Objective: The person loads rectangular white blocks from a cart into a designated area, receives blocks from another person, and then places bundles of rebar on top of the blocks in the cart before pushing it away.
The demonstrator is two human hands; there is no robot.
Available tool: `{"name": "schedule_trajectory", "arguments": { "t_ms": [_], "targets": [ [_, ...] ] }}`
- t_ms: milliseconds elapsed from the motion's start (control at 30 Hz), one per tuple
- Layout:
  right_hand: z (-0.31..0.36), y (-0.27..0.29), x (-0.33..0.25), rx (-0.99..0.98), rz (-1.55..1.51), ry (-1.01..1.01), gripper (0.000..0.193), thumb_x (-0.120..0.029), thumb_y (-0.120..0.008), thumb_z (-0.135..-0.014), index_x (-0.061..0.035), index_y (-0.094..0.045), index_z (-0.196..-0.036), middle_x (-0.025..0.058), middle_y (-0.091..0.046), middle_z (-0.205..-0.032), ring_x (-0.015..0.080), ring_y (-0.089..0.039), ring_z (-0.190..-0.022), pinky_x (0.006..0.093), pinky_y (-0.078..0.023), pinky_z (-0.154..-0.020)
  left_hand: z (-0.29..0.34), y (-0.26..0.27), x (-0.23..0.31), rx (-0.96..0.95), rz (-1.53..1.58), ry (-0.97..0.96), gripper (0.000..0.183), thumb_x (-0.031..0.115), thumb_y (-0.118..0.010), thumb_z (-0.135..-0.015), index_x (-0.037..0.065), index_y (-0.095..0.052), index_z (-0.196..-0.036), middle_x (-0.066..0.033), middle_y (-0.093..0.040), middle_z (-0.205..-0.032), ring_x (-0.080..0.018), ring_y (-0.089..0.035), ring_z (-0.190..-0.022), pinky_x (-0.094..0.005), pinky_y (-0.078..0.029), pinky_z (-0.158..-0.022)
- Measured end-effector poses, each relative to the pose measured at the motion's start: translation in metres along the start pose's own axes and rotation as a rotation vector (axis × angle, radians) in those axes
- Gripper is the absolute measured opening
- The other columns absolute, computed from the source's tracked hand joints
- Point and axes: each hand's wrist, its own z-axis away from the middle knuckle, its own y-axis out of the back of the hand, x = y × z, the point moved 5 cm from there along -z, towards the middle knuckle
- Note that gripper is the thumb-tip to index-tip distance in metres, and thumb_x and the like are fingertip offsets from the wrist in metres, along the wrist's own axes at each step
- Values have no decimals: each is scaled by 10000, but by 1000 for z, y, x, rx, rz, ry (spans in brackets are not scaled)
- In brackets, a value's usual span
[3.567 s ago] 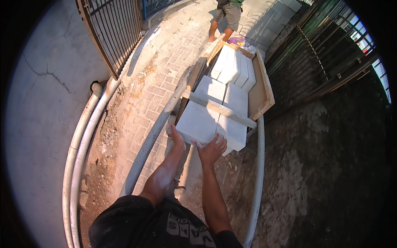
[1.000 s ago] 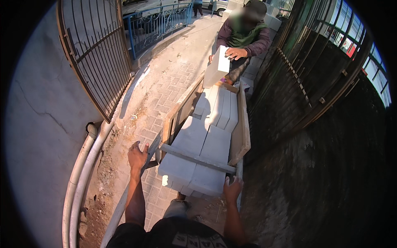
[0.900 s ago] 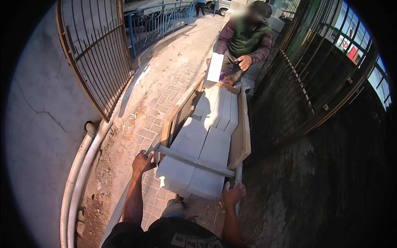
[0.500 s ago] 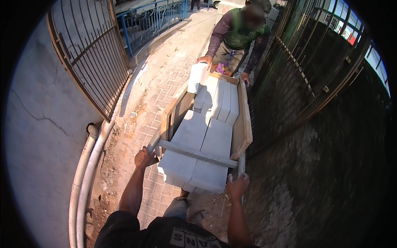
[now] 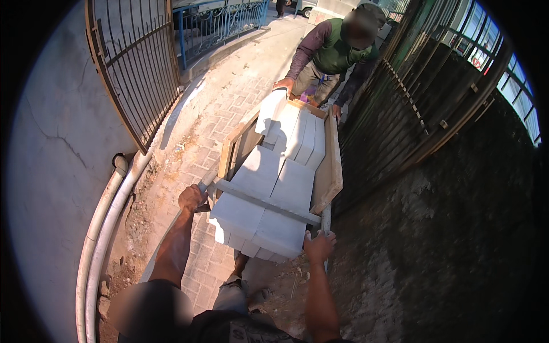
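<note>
A wooden cart [image 5: 333, 178] stands between my arms, loaded with white blocks [image 5: 291, 184] in stacked rows. A flat bar [image 5: 266, 200] crosses over the near blocks. My left hand [image 5: 193, 198] is closed round the left handle [image 5: 208, 178]. On the other side, my right hand [image 5: 319, 246] grips the right handle [image 5: 326, 219]. At the far end a co-worker [image 5: 334, 48] leans over the cart. One of that person's hands rests on top of a tilted block [image 5: 271, 112], and the other is at the cart's far right side. The cart's underside is hidden.
A barred gate [image 5: 137, 63] stands open at the left by a cracked wall [image 5: 51, 166], with white pipes [image 5: 103, 240] along its foot. A dark wall [image 5: 412, 246] and a second barred gate [image 5: 394, 103] border the right. Paving bricks [image 5: 203, 257] cover the path.
Both my hands and the loaded cart sit a little further left in view, still gripped at the handles. The co-worker's hand stays on the tilted block.
</note>
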Motion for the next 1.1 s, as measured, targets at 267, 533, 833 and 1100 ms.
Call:
{"name": "schedule_trajectory", "arguments": {
  "t_ms": [267, 533, 833, 1100],
  "targets": [
    [-3, -4, -4, -14, 5, -7, 464, -413, -772, -821, -50, -721, -1107, 196, -502, -1306, 391, -499, -1203, 514, -472, -979, 4, 6, 2, 10, 9, -1, 675, 616, -670, -868, 22, -645, -1186, -163, -723, -1088, -316, -721, -1008, -448, -574, -848],
    [1, -1, -3, -46, -10, -58, 461, -430, -772, -822, -52, -722, -1080, 182, -501, -1312, 385, -498, -1222, 523, -485, -957, 13, 8, 6, 128, -87, 12, 498, 505, -624, -916, 52, -689, -1115, -134, -747, -1045, -266, -743, -973, -398, -586, -819],
    [3, 5, -3, -14, 22, -55, 451, -447, -756, -833, -90, -719, -1104, 178, -501, -1318, 389, -524, -1187, 528, -512, -938, 7, -7, 10, 271, -245, -31, 366, 399, -559, -946, 81, -702, -1058, -105, -746, -966, -235, -748, -863, -381, -574, -705],
    [-1, 0, 0, 0, 40, -35, 453, -476, -758, -819, -119, -723, -1096, 146, -517, -1291, 370, -535, -1174, 512, -521, -915, 4, -10, 4, 323, -230, -8, 294, 310, -536, -938, 84, -710, -1011, -101, -751, -920, -244, -754, -812, -384, -575, -678]
  ]
}}
